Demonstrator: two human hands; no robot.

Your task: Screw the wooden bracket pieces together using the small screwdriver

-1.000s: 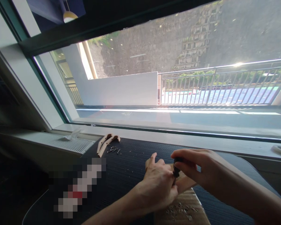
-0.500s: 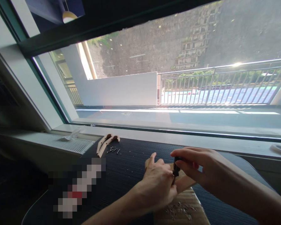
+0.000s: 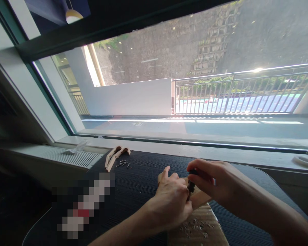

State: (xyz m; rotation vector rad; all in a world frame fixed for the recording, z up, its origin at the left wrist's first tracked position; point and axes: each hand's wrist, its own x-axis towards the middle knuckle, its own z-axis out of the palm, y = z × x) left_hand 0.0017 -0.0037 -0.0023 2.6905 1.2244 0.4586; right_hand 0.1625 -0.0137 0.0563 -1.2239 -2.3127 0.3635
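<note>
My right hand [image 3: 213, 181] is closed round the dark handle of a small screwdriver [image 3: 191, 186] that stands nearly upright with its tip down between my two hands. My left hand [image 3: 172, 201] is curled over a light wooden piece [image 3: 200, 199], fingers pinched close to the screwdriver's tip, index finger raised. The wooden piece lies on a brown cardboard sheet [image 3: 197, 227] strewn with small metal bits. All of it rests on a black ribbed tabletop [image 3: 136, 184] near its front.
Two curved wooden parts [image 3: 115, 156] and several loose screws [image 3: 124, 164] lie at the table's far left, near the window sill. A white vent grille [image 3: 72, 158] runs along the sill at left. A white tape roll [image 3: 300, 160] sits on the sill, far right.
The view has shifted slightly. My right hand has turned a little on the screwdriver handle and sits slightly lower; my left hand stays on the wooden piece.
</note>
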